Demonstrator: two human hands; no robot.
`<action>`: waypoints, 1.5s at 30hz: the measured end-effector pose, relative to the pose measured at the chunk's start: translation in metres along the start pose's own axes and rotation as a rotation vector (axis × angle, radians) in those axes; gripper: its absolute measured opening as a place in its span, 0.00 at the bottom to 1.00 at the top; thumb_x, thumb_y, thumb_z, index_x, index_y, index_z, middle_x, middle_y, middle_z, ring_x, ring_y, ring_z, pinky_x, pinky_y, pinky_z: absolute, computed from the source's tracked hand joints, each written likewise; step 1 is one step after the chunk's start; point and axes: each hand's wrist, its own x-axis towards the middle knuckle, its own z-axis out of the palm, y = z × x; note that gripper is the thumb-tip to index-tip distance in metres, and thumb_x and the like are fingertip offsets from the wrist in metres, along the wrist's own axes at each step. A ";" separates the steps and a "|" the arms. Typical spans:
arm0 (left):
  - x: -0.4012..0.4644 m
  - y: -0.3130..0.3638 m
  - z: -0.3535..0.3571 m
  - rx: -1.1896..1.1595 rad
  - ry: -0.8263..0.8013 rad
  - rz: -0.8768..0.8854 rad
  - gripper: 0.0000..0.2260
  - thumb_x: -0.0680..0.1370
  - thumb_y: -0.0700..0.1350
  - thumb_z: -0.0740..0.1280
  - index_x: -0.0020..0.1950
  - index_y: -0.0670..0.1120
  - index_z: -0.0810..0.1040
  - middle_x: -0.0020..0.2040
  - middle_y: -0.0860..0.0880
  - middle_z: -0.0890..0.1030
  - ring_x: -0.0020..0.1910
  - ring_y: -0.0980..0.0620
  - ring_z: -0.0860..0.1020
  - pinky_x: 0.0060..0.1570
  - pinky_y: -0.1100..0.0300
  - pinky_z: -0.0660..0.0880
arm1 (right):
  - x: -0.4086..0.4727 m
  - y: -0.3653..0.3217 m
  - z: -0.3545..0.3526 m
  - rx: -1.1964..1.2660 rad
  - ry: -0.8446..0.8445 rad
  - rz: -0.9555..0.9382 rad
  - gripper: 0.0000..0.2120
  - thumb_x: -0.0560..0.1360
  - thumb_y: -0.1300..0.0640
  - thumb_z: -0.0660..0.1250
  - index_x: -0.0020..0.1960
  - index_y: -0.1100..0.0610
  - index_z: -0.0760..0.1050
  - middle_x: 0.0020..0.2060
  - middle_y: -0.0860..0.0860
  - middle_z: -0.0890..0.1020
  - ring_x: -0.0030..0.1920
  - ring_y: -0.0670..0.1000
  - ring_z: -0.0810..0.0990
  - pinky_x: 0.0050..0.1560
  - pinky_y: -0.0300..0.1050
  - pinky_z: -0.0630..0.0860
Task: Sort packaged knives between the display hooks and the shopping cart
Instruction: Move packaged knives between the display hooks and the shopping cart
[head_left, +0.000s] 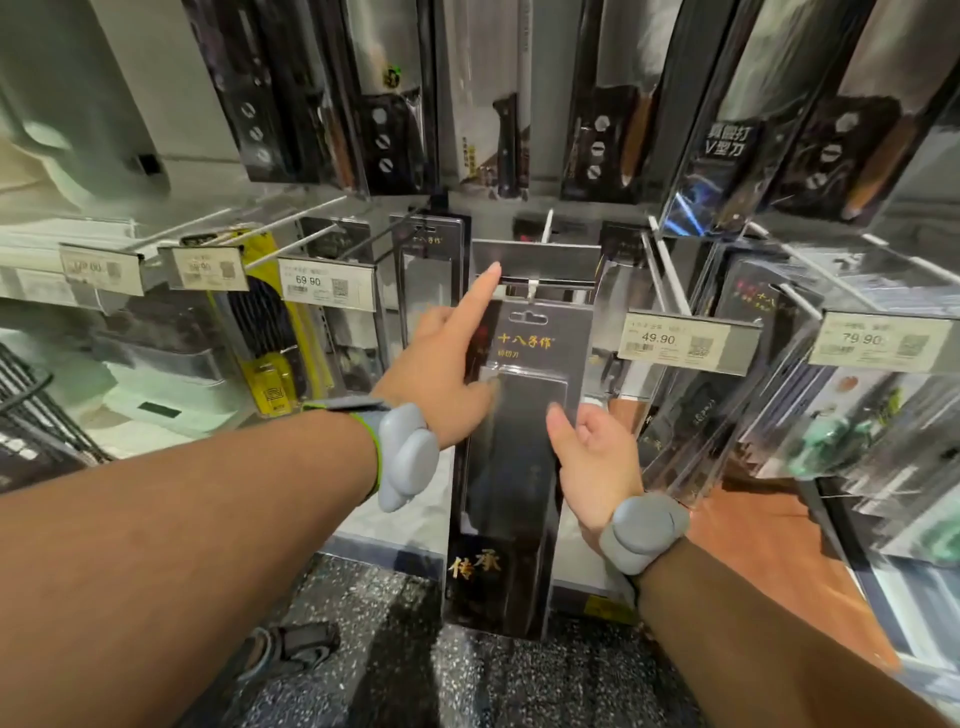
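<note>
A long black packaged knife with gold lettering hung upright at the centre of the display, its hang slot just below the tip of a white display hook; whether the slot sat on the hook could not be told. Behind the hook's tip stood a blank price-tag holder.

The left hand was at the package's upper left edge. Its index finger was stretched out, the tip reaching up to the lower left corner of the blank holder. The thumb lay against the clear blister on the package front; the other fingers were hidden behind the hand, and a firm grip could not be confirmed.

The right hand was just beside the package's right edge, palm turned toward it, fingers loosely curled and slightly apart. The thumb tip was near or touching the blister; contact could not be told. It held nothing.

Both wrists carried grey wristbands.

Further packaged knives hung on hooks to the left, to the right and in the row above. Price tags read 69.90 on the left, 49.90 and 79.90 on the right. Part of a dark wire shopping cart showed at the near left edge. A sandalled foot stood on the speckled floor below.
</note>
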 end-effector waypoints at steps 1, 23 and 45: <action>0.001 -0.001 0.001 0.006 -0.001 -0.004 0.43 0.73 0.42 0.65 0.75 0.69 0.41 0.56 0.50 0.68 0.45 0.59 0.73 0.47 0.61 0.68 | 0.004 -0.001 0.000 0.026 0.008 0.011 0.22 0.78 0.53 0.65 0.32 0.56 0.57 0.28 0.53 0.58 0.29 0.45 0.58 0.30 0.39 0.60; -0.008 -0.060 0.081 -0.245 -0.067 -0.267 0.14 0.62 0.45 0.64 0.46 0.53 0.72 0.44 0.49 0.78 0.35 0.55 0.72 0.35 0.68 0.69 | 0.061 0.014 0.017 0.147 0.120 0.253 0.21 0.75 0.50 0.67 0.52 0.70 0.73 0.34 0.63 0.71 0.35 0.53 0.71 0.35 0.41 0.68; 0.030 -0.089 0.117 -0.338 0.009 -0.382 0.20 0.69 0.34 0.65 0.58 0.49 0.73 0.42 0.52 0.76 0.40 0.49 0.75 0.34 0.61 0.76 | 0.025 0.101 0.014 -0.115 -0.260 0.347 0.08 0.74 0.49 0.70 0.41 0.52 0.77 0.39 0.52 0.83 0.42 0.54 0.82 0.43 0.48 0.78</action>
